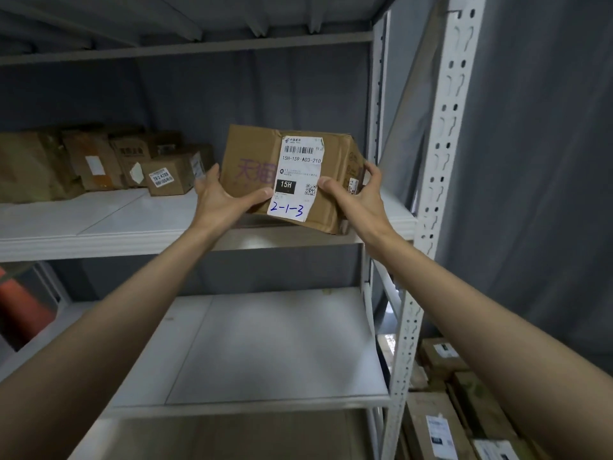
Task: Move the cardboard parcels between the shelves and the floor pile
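A brown cardboard parcel (252, 161) with a white shipping label marked "2-1-3" is tilted at the front right of the upper white shelf (109, 224). Its lower edge is at the shelf's front lip. My left hand (222, 197) grips its lower left corner, thumb across the front face. My right hand (361, 194) holds its right side, thumb on the label and fingers curled round the right end. Both arms reach up from below.
Several cardboard parcels (99, 161) stand in a row at the back left of the same shelf. A lower shelf board (272, 346) lies beneath. The perforated white upright (441, 154) stands at right, with a floor pile of parcels (464, 403) beyond it. A red object (23, 307) sits at lower left.
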